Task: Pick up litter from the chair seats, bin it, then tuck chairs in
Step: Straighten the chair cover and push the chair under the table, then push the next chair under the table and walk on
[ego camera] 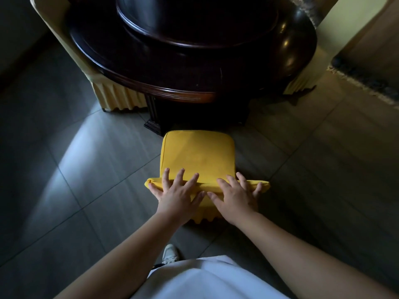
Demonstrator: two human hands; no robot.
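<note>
A chair with a yellow cover (197, 154) stands right in front of me, its seat facing the dark round table (151, 83). The seat's front edge sits just short of the table's pedestal base. I see no litter on the seat. My left hand (177, 193) lies flat on the top of the chair's backrest, fingers spread over its left half. My right hand (236, 195) rests the same way on the right half. Both palms press on the yellow fabric, and neither hand holds a loose item.
Another yellow-covered chair (116, 98) is tucked at the table's left, and one more (302, 83) shows at the right. A raised round turntable (194, 22) sits on the table. Grey tiled floor (75, 169) surrounds the chair. My white shoe (170, 254) is just behind it.
</note>
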